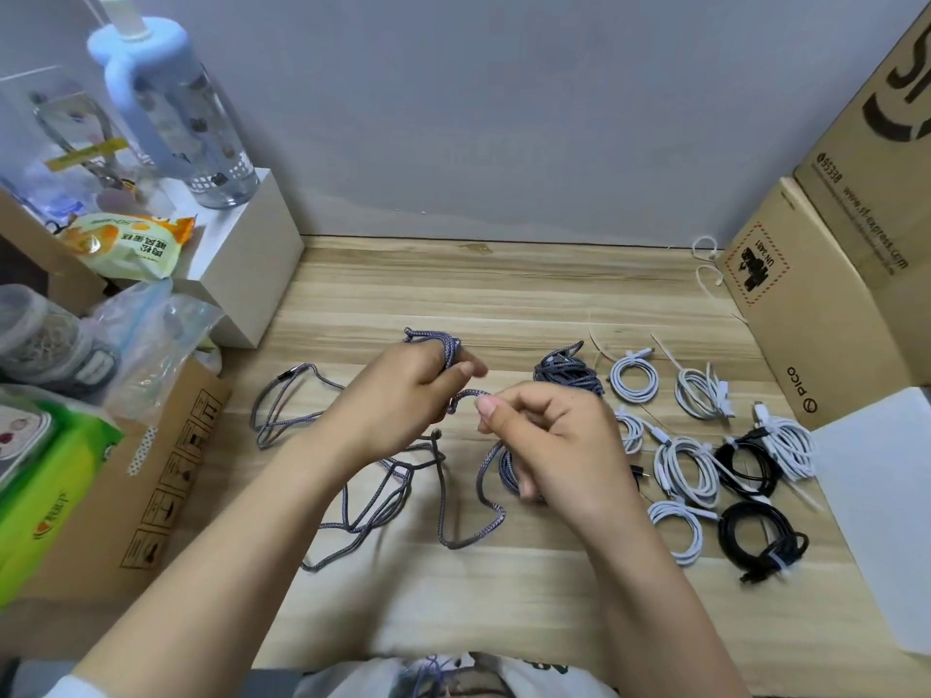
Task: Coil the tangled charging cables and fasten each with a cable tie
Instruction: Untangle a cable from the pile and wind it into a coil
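A long grey braided cable lies in loose tangled loops on the wooden table. My left hand holds several turns of it wound round the fingers, above the table's middle. My right hand pinches a loop of the same cable between thumb and finger, close to the left hand. A small grey coil lies partly hidden under the right hand. To the right lie a coiled grey cable, several white coils and black coils fastened with white ties. Loose white cable ties lie far right.
Cardboard boxes stand along the right side, with a white sheet in front of them. On the left are a carton, a green tissue pack, plastic bags, a white box and a water bottle.
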Tool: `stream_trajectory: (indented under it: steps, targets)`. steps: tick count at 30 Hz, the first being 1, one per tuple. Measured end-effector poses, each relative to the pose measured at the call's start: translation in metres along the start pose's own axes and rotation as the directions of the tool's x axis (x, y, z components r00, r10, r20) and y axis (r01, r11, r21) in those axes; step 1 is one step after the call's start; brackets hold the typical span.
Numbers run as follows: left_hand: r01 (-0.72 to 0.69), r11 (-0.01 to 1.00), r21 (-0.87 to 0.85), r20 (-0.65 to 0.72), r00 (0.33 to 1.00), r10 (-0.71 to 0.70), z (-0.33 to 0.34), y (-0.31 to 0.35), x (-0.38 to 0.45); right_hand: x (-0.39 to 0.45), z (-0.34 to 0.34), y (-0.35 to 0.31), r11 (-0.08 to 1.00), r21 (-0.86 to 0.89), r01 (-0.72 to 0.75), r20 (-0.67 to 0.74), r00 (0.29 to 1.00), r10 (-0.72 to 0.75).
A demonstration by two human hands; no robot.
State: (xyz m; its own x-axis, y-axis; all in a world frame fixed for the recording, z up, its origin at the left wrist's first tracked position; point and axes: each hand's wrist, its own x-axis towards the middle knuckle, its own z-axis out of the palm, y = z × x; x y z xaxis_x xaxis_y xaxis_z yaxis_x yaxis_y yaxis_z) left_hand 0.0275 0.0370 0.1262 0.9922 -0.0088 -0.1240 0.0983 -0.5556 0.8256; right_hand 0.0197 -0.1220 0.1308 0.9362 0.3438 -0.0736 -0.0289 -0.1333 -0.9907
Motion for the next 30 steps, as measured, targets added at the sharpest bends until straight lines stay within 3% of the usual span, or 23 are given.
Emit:
stream_trajectory:
  steps: [2,5,7,10,14,17,20,23,27,30]
  targets:
    - [0.062,0.996,-0.069,0.043,0.997,-0.059,-0.002,0.003,-0.001,0.000,0.000,-0.002,0.995,-0.052,0.090,-0.105,0.990,-0.095]
    - [0.117,0.933,-0.340,0.140,0.987,-0.073,-0.005,0.005,-0.007,0.002,-0.002,-0.005,0.940,-0.271,0.207,-0.216,0.939,-0.269]
    - [0.055,0.887,-0.458,0.142,0.990,0.011,-0.006,0.003,-0.010,0.005,-0.004,-0.004,0.956,-0.217,0.200,-0.244,0.937,-0.251]
    - [-0.064,0.862,-0.503,0.050,0.993,0.103,-0.007,0.003,-0.013,0.011,-0.006,-0.002,0.991,-0.033,0.131,-0.232,0.963,-0.135]
    - [-0.197,0.856,-0.477,-0.014,0.976,0.217,-0.007,0.011,-0.017,0.021,-0.001,-0.001,0.982,0.188,-0.026,-0.069,0.997,0.040]
    - [-0.271,0.840,-0.470,-0.084,0.961,0.263,-0.010,0.011,-0.015,0.022,-0.002,0.000,0.979,0.165,-0.119,0.134,0.986,0.097]
    - [-0.324,0.842,-0.432,-0.136,0.946,0.294,-0.011,0.007,-0.011,0.018,0.003,0.001,0.985,0.066,-0.158,0.395,0.911,0.120]
    - [-0.329,0.885,-0.330,-0.166,0.943,0.288,-0.008,0.000,-0.004,0.010,0.014,0.000,0.981,0.125,-0.150,0.578,0.814,0.051]
    - [-0.270,0.961,-0.056,-0.222,0.942,0.252,-0.001,-0.013,0.000,0.005,0.020,-0.001,0.963,0.229,-0.145,0.592,0.806,-0.019]
    - [-0.268,0.963,0.017,-0.238,0.935,0.264,0.001,-0.017,-0.004,0.006,0.014,-0.002,0.896,0.386,-0.220,0.563,0.825,-0.040]
